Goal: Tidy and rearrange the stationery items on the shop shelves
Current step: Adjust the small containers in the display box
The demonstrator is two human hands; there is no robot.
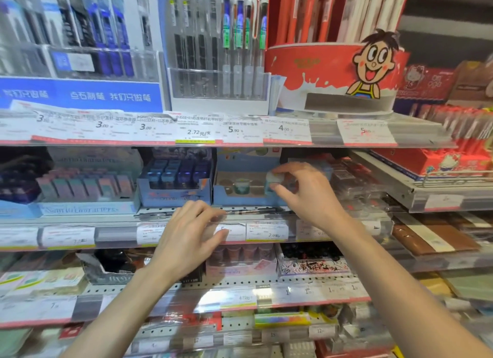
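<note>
A shop shelf unit is seen from the front, with several tiers running across the whole view; its left and right ends are cut off by the frame, and much of the stock is blurred. On the top tier a round red drum printed with a cartoon child is stood at the right, and its upper contents are cut off. Just beside it on the left a clear pen rack is stood, and further left a blue pen display is set, its lettering too smeared to be read. Price labels are lined along the shelf edges; only a few figures can be made out.

On the second tier a pale blue tray with round holes is placed between a darker blue box and blurred clear packets at the right. One small pot is seen seated in a hole of the tray. A small white pot is pinched between the thumb and curled fingers of the right hand, just above the right end of the tray; most of this pot is hidden by the fingers. The left hand is held in front of the second tier's edge strip with fingers loosely extended and the thumb touching a label; nothing is gripped by it.
</note>
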